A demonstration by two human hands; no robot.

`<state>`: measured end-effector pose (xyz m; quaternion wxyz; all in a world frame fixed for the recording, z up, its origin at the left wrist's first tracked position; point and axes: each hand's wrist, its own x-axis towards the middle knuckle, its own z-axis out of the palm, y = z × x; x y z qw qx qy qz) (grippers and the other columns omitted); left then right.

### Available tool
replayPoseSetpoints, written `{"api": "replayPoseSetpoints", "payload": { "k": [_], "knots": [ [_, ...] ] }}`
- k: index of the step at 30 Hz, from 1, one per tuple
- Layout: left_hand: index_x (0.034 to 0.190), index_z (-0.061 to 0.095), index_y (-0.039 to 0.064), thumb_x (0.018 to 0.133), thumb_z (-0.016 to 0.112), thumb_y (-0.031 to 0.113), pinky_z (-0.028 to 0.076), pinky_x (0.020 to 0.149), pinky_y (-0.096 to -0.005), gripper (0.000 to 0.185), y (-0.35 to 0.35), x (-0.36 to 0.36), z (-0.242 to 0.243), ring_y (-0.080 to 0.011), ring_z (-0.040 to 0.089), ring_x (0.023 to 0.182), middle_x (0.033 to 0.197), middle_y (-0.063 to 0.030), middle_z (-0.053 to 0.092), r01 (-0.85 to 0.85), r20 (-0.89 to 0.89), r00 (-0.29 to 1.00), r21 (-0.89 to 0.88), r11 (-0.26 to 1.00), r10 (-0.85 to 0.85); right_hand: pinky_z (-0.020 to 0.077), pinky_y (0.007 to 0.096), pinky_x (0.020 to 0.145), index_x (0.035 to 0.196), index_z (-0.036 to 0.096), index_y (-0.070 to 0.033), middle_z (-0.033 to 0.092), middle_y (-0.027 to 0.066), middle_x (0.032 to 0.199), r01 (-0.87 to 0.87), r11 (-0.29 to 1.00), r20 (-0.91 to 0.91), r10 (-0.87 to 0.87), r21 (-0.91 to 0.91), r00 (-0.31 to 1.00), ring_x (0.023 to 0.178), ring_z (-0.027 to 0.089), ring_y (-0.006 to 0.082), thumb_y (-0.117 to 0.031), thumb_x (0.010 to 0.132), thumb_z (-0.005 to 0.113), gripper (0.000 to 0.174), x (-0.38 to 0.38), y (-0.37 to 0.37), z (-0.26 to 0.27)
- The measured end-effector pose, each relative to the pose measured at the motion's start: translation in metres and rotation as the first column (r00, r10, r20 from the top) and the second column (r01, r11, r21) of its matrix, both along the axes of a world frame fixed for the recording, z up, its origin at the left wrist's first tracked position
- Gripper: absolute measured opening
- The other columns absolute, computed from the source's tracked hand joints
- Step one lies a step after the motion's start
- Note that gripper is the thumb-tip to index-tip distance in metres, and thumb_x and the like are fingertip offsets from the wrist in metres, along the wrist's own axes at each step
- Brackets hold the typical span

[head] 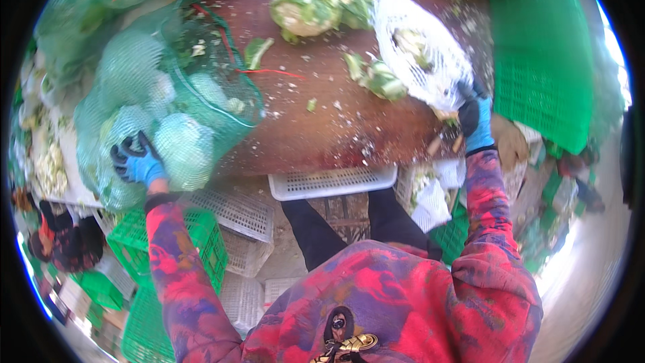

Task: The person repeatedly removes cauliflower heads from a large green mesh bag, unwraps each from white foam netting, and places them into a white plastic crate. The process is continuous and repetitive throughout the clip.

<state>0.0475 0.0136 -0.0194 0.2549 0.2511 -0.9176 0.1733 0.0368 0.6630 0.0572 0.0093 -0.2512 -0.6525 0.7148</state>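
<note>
My left hand (138, 161), in a blue and black glove, lies with fingers spread on a green mesh bag (126, 55) of pale, round vegetable heads. The bag's mouth opens to the right, with a red drawstring. My right hand (476, 113), gloved alike, grips the lower right end of a white net (428, 70); a leafy piece shows within it. Past the middle of the brown table (312, 131) sits a trimmed cauliflower (306, 8) with green leaves. Cut leaves (380, 78) lie left of the net. Two handles of tools (444, 144) are by the table's near edge.
A green plastic crate (541, 65) stands at the right of the table. A white crate (332, 182) juts from under the near edge. More green crates (166, 242) and white crates (237, 214) stand low at left. Another person (68, 239) is at far left.
</note>
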Motion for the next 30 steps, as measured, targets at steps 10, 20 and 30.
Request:
{"api": "replayPoseSetpoints", "payload": {
  "k": [10,20,30],
  "knots": [
    [0.096,0.054,0.019,0.069,0.047,0.066,0.033,0.074,-0.0455,0.055,-0.020,0.000,-0.009,-0.0311,0.042,0.095,0.115,-0.0084,0.041,0.052,0.057,0.997,-0.050,0.997,-0.049,0.0436,0.0319,0.078,0.109,0.053,-0.001,0.059,0.0099,0.094,0.032,0.687,0.498,-0.558,0.726,0.664,0.084,0.055,0.0190,0.002,0.070,0.058,0.040,0.389,0.192,-0.059],
    [0.087,0.057,0.024,0.067,0.059,0.052,0.028,0.085,-0.0524,0.035,-0.001,0.001,-0.001,-0.0371,0.034,0.107,0.119,-0.0057,0.039,-0.068,0.031,0.997,0.064,0.996,0.066,0.0438,0.0284,0.080,0.119,0.043,0.002,0.052,0.0102,0.110,-0.129,0.923,0.398,-0.028,0.362,0.917,0.091,0.052,0.0191,0.000,0.072,0.062,0.051,0.193,0.093,-0.183],
    [0.084,0.060,0.016,0.068,0.061,0.047,0.025,0.088,-0.0489,0.035,0.017,-0.001,0.016,-0.0329,0.033,0.108,0.119,-0.0067,0.039,-0.054,0.022,0.998,0.154,0.987,0.051,0.0384,0.0358,0.089,0.112,0.051,-0.007,0.048,0.0140,0.119,-0.716,0.391,0.002,0.877,0.578,0.481,0.108,0.047,0.0304,-0.029,0.067,0.065,0.052,-0.114,-0.391,-0.177]
  ]
}}
